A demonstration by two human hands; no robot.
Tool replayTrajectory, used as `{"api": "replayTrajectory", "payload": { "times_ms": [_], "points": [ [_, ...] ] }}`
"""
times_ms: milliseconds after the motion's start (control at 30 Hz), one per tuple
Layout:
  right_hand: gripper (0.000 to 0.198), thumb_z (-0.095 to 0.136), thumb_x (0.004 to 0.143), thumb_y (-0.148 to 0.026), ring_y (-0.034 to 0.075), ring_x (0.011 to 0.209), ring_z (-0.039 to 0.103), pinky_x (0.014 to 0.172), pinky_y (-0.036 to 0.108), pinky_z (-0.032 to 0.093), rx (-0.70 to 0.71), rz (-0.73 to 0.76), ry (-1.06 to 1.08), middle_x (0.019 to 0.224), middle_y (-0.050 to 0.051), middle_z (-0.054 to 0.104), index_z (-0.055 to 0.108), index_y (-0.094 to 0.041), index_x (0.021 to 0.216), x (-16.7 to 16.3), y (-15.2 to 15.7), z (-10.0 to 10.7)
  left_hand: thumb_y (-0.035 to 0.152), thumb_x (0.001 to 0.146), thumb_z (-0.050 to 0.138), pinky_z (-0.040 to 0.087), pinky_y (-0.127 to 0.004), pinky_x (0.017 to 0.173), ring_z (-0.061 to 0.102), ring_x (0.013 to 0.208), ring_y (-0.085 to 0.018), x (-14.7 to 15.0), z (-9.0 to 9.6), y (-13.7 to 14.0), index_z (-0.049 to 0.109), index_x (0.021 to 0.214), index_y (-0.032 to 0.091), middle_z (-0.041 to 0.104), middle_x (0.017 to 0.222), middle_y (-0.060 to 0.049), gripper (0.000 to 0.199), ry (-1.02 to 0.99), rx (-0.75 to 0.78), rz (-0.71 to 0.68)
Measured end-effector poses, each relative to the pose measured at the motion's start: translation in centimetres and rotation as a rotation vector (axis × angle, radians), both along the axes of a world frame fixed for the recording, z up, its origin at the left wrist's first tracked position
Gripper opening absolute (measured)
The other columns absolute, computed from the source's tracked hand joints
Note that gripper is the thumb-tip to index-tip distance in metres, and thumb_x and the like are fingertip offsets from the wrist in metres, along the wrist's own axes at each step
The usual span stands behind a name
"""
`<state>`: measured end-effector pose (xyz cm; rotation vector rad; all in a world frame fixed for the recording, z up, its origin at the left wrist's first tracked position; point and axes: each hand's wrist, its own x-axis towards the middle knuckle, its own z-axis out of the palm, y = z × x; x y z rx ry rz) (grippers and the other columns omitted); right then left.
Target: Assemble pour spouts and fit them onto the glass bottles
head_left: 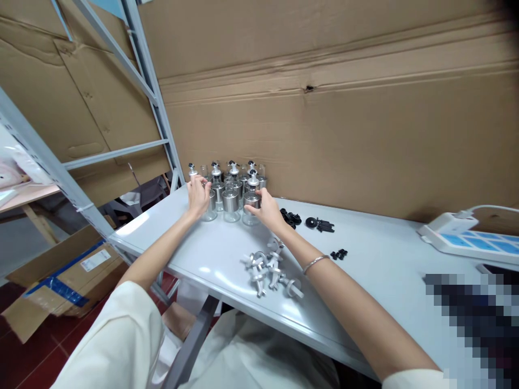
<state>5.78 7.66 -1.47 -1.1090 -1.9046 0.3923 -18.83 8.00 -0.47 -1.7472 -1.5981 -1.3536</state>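
Several clear glass bottles with steel sleeves stand in a cluster at the back of the white table. My left hand (198, 196) curls round the upper part of the front left glass bottle (210, 212), hiding its top. My right hand (267, 210) grips the front right glass bottle (251, 201) at its steel sleeve, thumb in front; this bottle carries a silver pour spout (253, 179) with a black tip. Between my hands stands a bottle without a spout (231, 202). Below my right forearm lie several loose silver-grey spout parts (273, 270).
Small black parts (290, 218), a black disc with thin strips (322, 224) and tiny black pieces (339, 254) lie right of my arm. A power strip (474, 237) sits at far right. Cardboard (344, 146) backs the table (377, 286); a metal frame (152, 86) stands left.
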Motion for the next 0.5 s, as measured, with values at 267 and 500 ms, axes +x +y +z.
{"api": "replayTrajectory", "payload": {
  "times_ms": [267,500],
  "points": [
    [0.041,0.072,0.071,-0.032,0.029,0.102,0.062,0.085,0.042,0.048,-0.008,-0.002,0.012,0.114,0.015,0.064,0.049,-0.019,0.102,0.0,-0.1,0.0,0.046,0.093,0.031,0.031,-0.044,0.1,0.047,0.115,-0.025,1.1,-0.3,1.2,0.045,0.105,0.017,0.052,0.114,-0.015,0.034,-0.051,0.03,0.063],
    [0.042,0.072,0.07,-0.032,0.028,0.102,0.062,0.085,0.041,0.048,0.004,0.008,0.019,0.114,0.016,0.064,0.049,-0.018,0.102,0.1,-0.1,0.0,0.043,0.096,0.015,0.037,-0.031,0.098,0.049,0.111,-0.018,-2.1,3.7,3.7,0.05,0.113,0.016,0.052,0.114,-0.01,0.048,-0.865,0.191,-0.054]
  ]
}}
